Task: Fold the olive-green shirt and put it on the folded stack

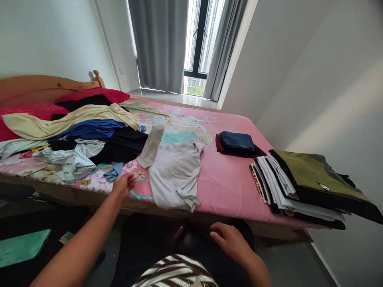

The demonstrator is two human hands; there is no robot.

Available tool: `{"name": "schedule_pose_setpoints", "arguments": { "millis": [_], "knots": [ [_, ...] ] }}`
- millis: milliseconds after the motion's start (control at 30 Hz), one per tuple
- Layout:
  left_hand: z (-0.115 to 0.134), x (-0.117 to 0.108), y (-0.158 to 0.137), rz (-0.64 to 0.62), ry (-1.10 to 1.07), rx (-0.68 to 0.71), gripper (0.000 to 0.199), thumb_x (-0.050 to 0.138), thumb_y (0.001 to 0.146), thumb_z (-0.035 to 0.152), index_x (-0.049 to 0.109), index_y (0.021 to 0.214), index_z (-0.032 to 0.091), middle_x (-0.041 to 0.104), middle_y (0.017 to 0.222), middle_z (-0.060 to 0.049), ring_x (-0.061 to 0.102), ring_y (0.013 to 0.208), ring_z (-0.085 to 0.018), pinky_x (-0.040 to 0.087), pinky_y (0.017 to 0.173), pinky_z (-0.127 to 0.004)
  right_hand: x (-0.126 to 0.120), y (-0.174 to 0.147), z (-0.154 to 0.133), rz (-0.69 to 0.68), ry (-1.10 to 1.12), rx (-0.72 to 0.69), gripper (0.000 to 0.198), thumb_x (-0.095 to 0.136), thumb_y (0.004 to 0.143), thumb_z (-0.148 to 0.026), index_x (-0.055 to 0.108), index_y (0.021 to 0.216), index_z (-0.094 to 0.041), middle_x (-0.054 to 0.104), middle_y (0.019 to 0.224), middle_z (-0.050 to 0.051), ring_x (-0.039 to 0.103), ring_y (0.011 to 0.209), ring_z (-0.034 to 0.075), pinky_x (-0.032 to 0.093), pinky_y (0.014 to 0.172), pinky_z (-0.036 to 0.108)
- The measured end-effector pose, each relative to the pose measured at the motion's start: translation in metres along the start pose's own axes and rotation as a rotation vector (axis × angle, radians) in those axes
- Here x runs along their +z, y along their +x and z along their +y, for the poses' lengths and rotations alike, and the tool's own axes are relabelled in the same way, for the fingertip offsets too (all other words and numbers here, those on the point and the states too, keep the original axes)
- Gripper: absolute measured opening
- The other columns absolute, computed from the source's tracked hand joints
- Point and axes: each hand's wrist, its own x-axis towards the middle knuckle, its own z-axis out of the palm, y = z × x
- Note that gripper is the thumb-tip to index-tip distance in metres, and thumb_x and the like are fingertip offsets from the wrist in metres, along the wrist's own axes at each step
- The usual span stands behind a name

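Note:
A light grey long-sleeved top (176,171) lies spread on the bed, one sleeve folded up towards the pile. My left hand (123,184) is over the bed's near edge, left of the top, its fingers loosely curled and nothing seen in them. Just beyond it lies a small blue-grey cloth (113,171). My right hand (229,237) hovers in front of the bed, thumb and fingers apart, holding nothing. To the left sits a heap of loose clothes: a pale yellow garment (66,121), a blue one (89,129), black ones (125,143) and a crumpled pale grey one (76,159).
Folded dark jeans (237,140) top a small stack on the pink sheet (227,179). A taller stack of folded clothes (278,179), with an olive garment (308,169), overhangs the right edge. Red pillows (116,95) lie by the wooden headboard (44,83). A green object (24,247) is low left.

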Motion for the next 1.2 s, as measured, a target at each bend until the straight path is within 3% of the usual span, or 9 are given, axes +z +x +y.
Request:
{"name": "schedule_pose_setpoints", "arguments": {
  "millis": [200,333,400,567,733,900,1033,1100,1200],
  "knots": [
    [-0.061,-0.001,-0.087,-0.073,0.121,0.075,0.019,0.063,0.067,0.031,0.054,0.077,0.017,0.058,0.067,0.001,0.052,0.059,-0.013,0.042,0.057,-0.025,0.017,-0.001,0.009,0.211,0.274,0.067,0.029,0.047,0.084,-0.041,0.066,0.093,-0.021,0.068,0.077,0.003,0.062,0.071,0.02,0.046,0.066,0.029],
    [-0.067,0.029,-0.143,-0.624,0.468,0.456,0.012,0.062,0.074,0.031,0.063,0.077,0.02,0.063,0.079,-0.003,0.057,0.081,-0.018,0.043,0.08,-0.032,0.032,0.042,-0.009,0.433,0.267,-0.128,0.03,0.049,0.083,-0.034,0.061,0.106,-0.019,0.064,0.104,0.009,0.058,0.097,0.023,0.045,0.085,0.034],
    [-0.07,0.045,-0.162,-0.788,0.72,0.646,0.015,0.058,0.078,0.034,0.063,0.084,0.02,0.062,0.087,-0.005,0.056,0.09,-0.02,0.041,0.085,-0.034,0.043,0.068,-0.013,0.494,0.228,-0.192,0.033,0.052,0.079,-0.03,0.059,0.108,-0.018,0.061,0.109,0.01,0.053,0.104,0.024,0.042,0.091,0.037],
    [-0.083,0.077,-0.182,-0.667,1.124,0.673,0.043,0.069,0.064,0.053,0.062,0.087,0.017,0.059,0.095,-0.01,0.051,0.098,-0.029,0.036,0.087,-0.043,0.061,0.105,-0.013,0.407,0.408,-0.092,0.023,0.048,0.081,-0.038,0.06,0.081,-0.018,0.061,0.077,0.003,0.054,0.073,0.017,0.044,0.071,0.029],
    [-0.091,0.091,-0.177,-0.642,0.793,0.464,0.018,0.053,0.08,0.035,0.06,0.079,0.019,0.059,0.082,-0.005,0.053,0.087,-0.021,0.037,0.082,-0.035,0.055,0.098,0.0,0.467,0.806,0.016,0.034,0.05,0.08,-0.049,0.057,0.089,-0.017,0.061,0.078,0.002,0.054,0.071,0.015,0.045,0.063,0.025],
    [-0.064,0.089,-0.159,-0.524,0.279,0.249,0.027,0.044,0.085,0.045,0.051,0.086,0.019,0.051,0.068,0.003,0.047,0.061,-0.011,0.038,0.06,-0.022,0.039,0.091,0.027,0.623,1.045,0.245,0.033,0.057,0.073,-0.049,0.052,0.086,-0.019,0.055,0.07,-0.002,0.052,0.059,0.013,0.045,0.055,0.025],
    [-0.016,0.084,-0.157,-0.524,0.405,0.456,0.026,0.049,0.085,0.045,0.054,0.089,0.02,0.052,0.067,0.004,0.048,0.061,-0.01,0.037,0.061,-0.021,0.039,0.081,0.029,0.852,1.043,0.355,0.031,0.057,0.074,-0.048,0.051,0.087,-0.02,0.053,0.065,-0.004,0.048,0.053,0.011,0.042,0.05,0.023],
    [0.004,0.085,-0.164,-0.639,0.585,0.601,0.023,0.047,0.087,0.041,0.057,0.09,0.021,0.058,0.072,0.003,0.053,0.066,-0.011,0.038,0.064,-0.021,0.047,0.071,0.015,0.814,0.945,0.246,0.029,0.055,0.078,-0.048,0.053,0.085,-0.02,0.054,0.065,-0.003,0.049,0.055,0.012,0.043,0.052,0.024],
    [0.017,0.091,-0.187,-0.87,0.873,0.797,0.022,0.041,0.091,0.034,0.059,0.086,0.021,0.064,0.08,-0.001,0.059,0.074,-0.014,0.039,0.066,-0.023,0.06,0.059,-0.02,0.467,0.782,-0.106,0.025,0.055,0.082,-0.043,0.061,0.086,-0.019,0.061,0.076,0.001,0.056,0.071,0.015,0.048,0.067,0.027]
  ]
}}
